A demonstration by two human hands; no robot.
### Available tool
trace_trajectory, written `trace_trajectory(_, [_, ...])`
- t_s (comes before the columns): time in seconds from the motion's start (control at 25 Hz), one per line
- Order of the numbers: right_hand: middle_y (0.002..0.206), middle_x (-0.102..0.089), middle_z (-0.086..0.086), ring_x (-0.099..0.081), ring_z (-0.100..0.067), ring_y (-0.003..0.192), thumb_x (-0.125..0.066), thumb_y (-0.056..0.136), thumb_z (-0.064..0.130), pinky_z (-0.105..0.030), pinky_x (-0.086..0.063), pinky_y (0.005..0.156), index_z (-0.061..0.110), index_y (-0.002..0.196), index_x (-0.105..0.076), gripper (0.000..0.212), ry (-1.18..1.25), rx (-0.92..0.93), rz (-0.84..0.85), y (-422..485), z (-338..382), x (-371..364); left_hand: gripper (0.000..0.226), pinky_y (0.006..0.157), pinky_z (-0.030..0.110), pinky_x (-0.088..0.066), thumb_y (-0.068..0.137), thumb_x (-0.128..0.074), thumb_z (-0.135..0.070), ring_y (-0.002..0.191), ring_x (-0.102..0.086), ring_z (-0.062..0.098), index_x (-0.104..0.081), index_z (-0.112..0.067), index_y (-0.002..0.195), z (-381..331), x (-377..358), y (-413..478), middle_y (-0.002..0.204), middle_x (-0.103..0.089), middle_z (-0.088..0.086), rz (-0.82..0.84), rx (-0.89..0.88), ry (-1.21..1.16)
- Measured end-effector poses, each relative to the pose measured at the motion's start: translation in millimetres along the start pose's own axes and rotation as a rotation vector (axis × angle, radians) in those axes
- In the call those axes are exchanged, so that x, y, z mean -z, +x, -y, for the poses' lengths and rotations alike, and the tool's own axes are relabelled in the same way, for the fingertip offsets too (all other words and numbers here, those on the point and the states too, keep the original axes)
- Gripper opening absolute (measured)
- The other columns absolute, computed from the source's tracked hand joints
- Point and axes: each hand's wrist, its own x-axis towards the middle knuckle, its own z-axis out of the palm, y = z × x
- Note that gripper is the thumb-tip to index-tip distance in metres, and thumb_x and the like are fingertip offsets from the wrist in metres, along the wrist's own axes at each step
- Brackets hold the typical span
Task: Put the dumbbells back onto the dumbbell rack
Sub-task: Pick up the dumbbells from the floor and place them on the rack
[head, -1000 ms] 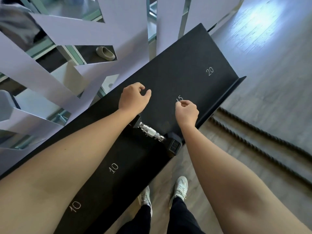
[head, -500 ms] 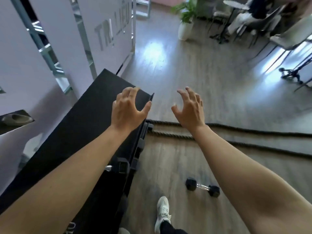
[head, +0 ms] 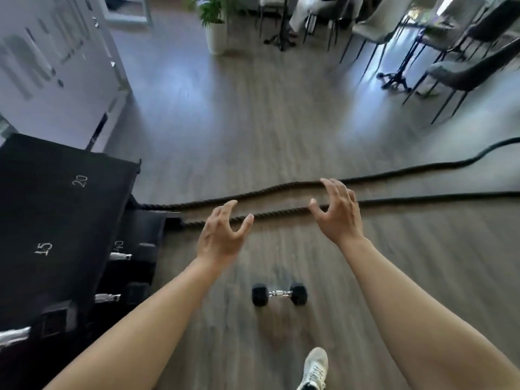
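You have one head view, wide-angle, looking forward and down over both arms: floor beyond your fingers, rack off to their left.

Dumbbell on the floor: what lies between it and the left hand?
Nothing. In the head view only bare wood floor shows between the dumbbell and the open left hand. The ropes run beyond the hands.

Bright daylight, floor glare, motion blur, warped edges
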Motion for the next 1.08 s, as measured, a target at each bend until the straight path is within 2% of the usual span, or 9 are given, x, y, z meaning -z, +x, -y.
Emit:
trace_trajectory(0.2, [0.142, -0.053, -0.011, -0.046, -0.033, 0.128, -0.061, 0.093, 0.032, -0.040, -0.034, 0.108, 0.013, 0.141, -0.050, 0.053, 0.101, -0.146, 0.277, 24, -124, -41, 0.054, 0.097, 0.035, -0.046, 0.091, -0.061, -0.045, 0.112, -0.057, 0.021, -0.051, -0.020, 0.138, -19, -147, 17, 0.128, -0.059, 0.007, -0.015, 0.341, -0.061])
trace_trajectory(0.32, [0.142, -0.054, -0.011, -0.046, -0.031, 0.129, -0.058, 0.094, 0.033, -0.039, -0.034, 0.108, 0.012, 0.142, -0.049, 0.053, 0.120, -0.206, 0.422, 28, -181, -84, 0.048, 0.095, 0.038, -0.047, 0.092, -0.060, -0.044, 0.107, -0.058, 0.021, -0.056, -0.020, 0.133, -5, -216, 31, 0.122, -0.061, 0.004, -0.028, 0.445, -0.040])
trace_trajectory(0.4, [0.141, -0.054, -0.012, -0.046, -0.031, 0.129, -0.057, 0.095, 0.035, -0.040, -0.035, 0.107, 0.014, 0.143, -0.048, 0.053, 0.137, -0.263, 0.487, 26, -218, -131, 0.047, 0.094, 0.032, -0.044, 0.092, -0.059, -0.046, 0.109, -0.057, 0.020, -0.057, -0.021, 0.133, 24, -262, 44, 0.119, -0.061, 0.003, -0.035, 0.498, -0.015])
trace_trajectory(0.52, [0.139, -0.055, -0.013, -0.047, -0.032, 0.127, -0.056, 0.095, 0.038, -0.040, -0.037, 0.105, 0.015, 0.142, -0.050, 0.052, 0.150, -0.328, 0.521, 18, -274, -216, 0.048, 0.088, 0.025, -0.033, 0.093, -0.058, -0.047, 0.114, -0.052, 0.018, -0.056, -0.021, 0.133, 89, -333, 66, 0.121, -0.061, 0.003, -0.054, 0.548, 0.011])
trace_trajectory(0.68, [0.140, -0.055, -0.011, -0.047, -0.031, 0.128, -0.056, 0.094, 0.039, -0.039, -0.037, 0.104, 0.017, 0.139, -0.053, 0.049, 0.201, -0.430, 0.504, -8, -366, -385, 0.050, 0.086, 0.025, -0.032, 0.091, -0.058, -0.049, 0.108, -0.047, 0.012, -0.055, -0.022, 0.133, 226, -460, 98, 0.123, -0.059, 0.002, -0.063, 0.569, 0.028])
trace_trajectory(0.88, [0.142, -0.054, -0.009, -0.047, -0.033, 0.129, -0.054, 0.092, 0.047, -0.041, -0.038, 0.103, 0.020, 0.139, -0.051, 0.054, 0.227, -0.682, 0.488, -63, -463, -570, 0.059, 0.087, 0.029, -0.035, 0.087, -0.061, -0.053, 0.121, -0.050, 0.024, -0.053, -0.019, 0.134, 401, -589, 107, 0.130, -0.057, 0.006, -0.091, 0.713, 0.047])
trace_trajectory(1.0, [0.138, -0.057, -0.009, -0.050, -0.032, 0.128, -0.057, 0.091, 0.047, -0.037, -0.040, 0.100, 0.019, 0.137, -0.054, 0.054, 0.230, -0.802, 0.517, -83, -492, -630, 0.064, 0.094, 0.034, -0.040, 0.085, -0.064, -0.052, 0.125, -0.050, 0.028, -0.052, -0.016, 0.136, 466, -623, 107, 0.137, -0.054, 0.009, -0.065, 0.831, 0.104])
trace_trajectory(1.08, [0.132, -0.062, -0.009, -0.055, -0.031, 0.122, -0.060, 0.089, 0.043, -0.033, -0.042, 0.091, 0.019, 0.130, -0.061, 0.047, 0.227, -0.881, 0.542, -84, -500, -641, 0.062, 0.087, 0.033, -0.041, 0.080, -0.068, -0.048, 0.120, -0.054, 0.030, -0.058, -0.011, 0.128, 483, -633, 105, 0.133, -0.057, 0.010, -0.026, 0.949, 0.091])
